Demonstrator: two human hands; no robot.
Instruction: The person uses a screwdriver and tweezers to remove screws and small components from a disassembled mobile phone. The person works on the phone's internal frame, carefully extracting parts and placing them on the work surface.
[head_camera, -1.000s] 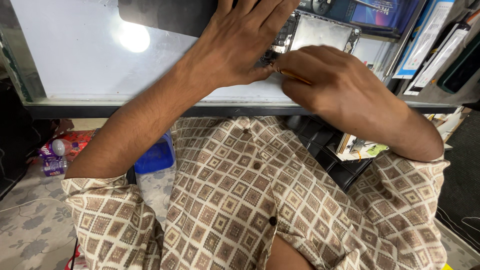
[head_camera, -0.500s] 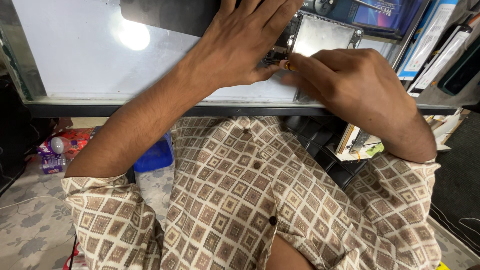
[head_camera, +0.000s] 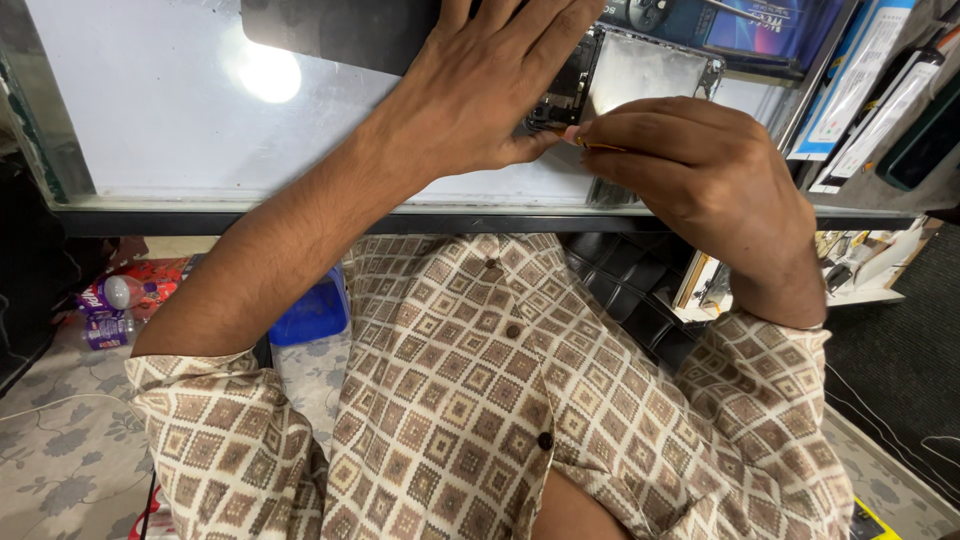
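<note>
Fingertips of the right hand (head_camera: 700, 170), pinching a thin tool (head_camera: 597, 146), have crept up to the opened phone (head_camera: 640, 75) that the flat left hand (head_camera: 490, 90) pins to the worktop (head_camera: 180, 130).

A short-sleeved shirt (head_camera: 470, 400), beige with a brown diamond-check pattern, covers the person. Dark round buttons (head_camera: 513, 331) run down its front placket. Both forearms are bare below the shirt's sleeves (head_camera: 190, 400).

Glass-topped counter (head_camera: 180, 120), lamp glare (head_camera: 268, 72), floral floor (head_camera: 60, 440)
</note>
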